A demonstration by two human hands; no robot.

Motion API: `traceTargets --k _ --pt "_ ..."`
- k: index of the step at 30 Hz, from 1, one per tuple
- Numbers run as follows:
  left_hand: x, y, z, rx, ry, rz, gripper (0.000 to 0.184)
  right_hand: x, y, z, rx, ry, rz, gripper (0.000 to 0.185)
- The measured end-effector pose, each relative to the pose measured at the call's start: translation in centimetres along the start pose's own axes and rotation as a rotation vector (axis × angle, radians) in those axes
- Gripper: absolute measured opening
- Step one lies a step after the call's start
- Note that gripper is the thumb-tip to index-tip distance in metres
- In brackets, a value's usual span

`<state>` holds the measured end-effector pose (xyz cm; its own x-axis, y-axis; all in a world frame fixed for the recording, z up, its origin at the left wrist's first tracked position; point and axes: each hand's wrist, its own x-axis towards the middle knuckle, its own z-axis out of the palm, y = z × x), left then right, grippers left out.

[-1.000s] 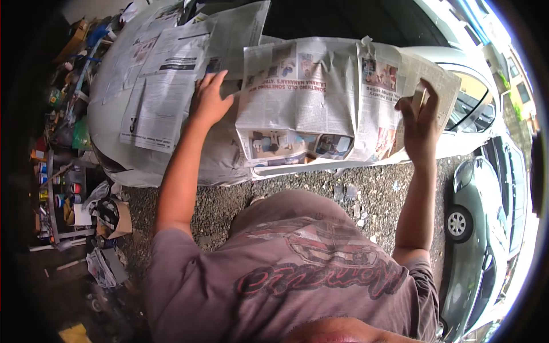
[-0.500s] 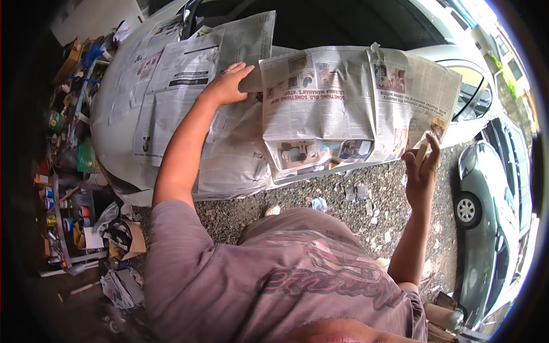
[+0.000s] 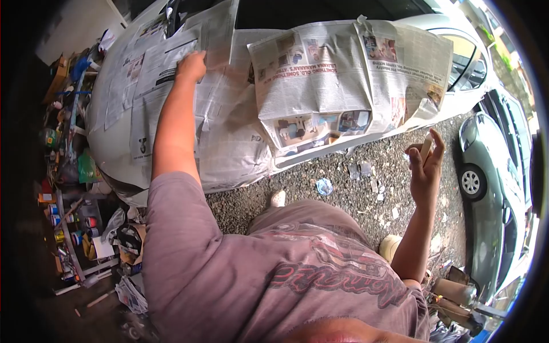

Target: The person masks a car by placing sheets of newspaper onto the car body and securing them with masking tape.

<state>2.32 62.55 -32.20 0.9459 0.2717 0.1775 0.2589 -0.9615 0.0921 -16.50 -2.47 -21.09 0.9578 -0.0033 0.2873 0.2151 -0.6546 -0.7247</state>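
Newspaper sheets (image 3: 320, 80) cover the side and front of a white car (image 3: 103, 123), below its dark windshield (image 3: 331, 10). My left hand (image 3: 191, 66) is on the paper over the hood, its fingers bent together at a sheet's edge; what they hold, if anything, is too small to make out. Raised over the gravel, right of the papered door, my right hand (image 3: 424, 163) grips a small pale stick-like object (image 3: 426, 146) between thumb and fingers.
Shelves with cans and clutter (image 3: 74, 223) stand at the left. A silver-green car (image 3: 486, 171) is parked at the right. Gravel (image 3: 343, 194) with scraps and a crumpled blue-white piece (image 3: 324, 186) lies below the white car. Pipes or cylinders (image 3: 454, 291) lie at the lower right.
My left hand has moved left across the hood paper and its spread fingers have closed. My right hand has come down and away from the newspaper, still holding the pale object.
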Motion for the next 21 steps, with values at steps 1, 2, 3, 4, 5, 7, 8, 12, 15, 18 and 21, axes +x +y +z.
traceTargets --k 1,2,3,4,5,7,8,12,15,18,21 --pt "-0.3 -0.4 0.3 0.040 0.101 -0.013 0.057 -0.4 0.5 -0.3 0.021 0.004 -0.020 0.067" --pt "-0.6 -0.7 0.4 0.045 0.096 -0.003 0.057 -1.0 1.1 -0.7 0.043 0.008 -0.035 0.062" --pt "-0.9 -0.6 0.3 -0.016 0.243 0.090 0.056 -1.6 1.8 -1.1 0.045 0.014 -0.016 0.062" --pt "-1.1 -0.1 0.5 -0.081 0.387 0.186 0.056 -2.1 2.5 -1.5 0.161 -0.022 -0.010 0.058" --pt "-2.4 0.8 -1.2 -0.225 0.359 0.228 0.066 -2.8 3.3 -1.9 0.278 -0.057 -0.005 0.054" --pt "-8.5 5.4 -5.8 -0.487 0.195 0.068 0.071 -4.6 4.1 -2.1 0.300 -0.070 0.047 0.053" --pt "-12.5 7.7 -7.2 -0.741 0.041 -0.110 0.077 -5.4 4.5 -1.9 0.323 -0.085 0.082 0.052" --pt "-27.8 16.5 -8.5 -0.682 0.018 0.331 0.103 -8.9 7.0 -0.4 0.284 -0.124 0.180 0.053" --pt "-30.8 19.8 -7.3 -0.099 0.327 0.643 0.080 -11.4 6.2 0.4 0.249 -0.157 0.271 0.053" --pt "-23.8 17.8 -5.4 -0.233 0.406 0.901 0.044 -13.7 6.0 1.7 0.243 -0.102 0.253 0.054" --pt "-18.9 17.3 -4.8 -0.403 0.172 0.929 0.018 -15.9 4.6 2.1 0.240 -0.044 0.255 0.054"
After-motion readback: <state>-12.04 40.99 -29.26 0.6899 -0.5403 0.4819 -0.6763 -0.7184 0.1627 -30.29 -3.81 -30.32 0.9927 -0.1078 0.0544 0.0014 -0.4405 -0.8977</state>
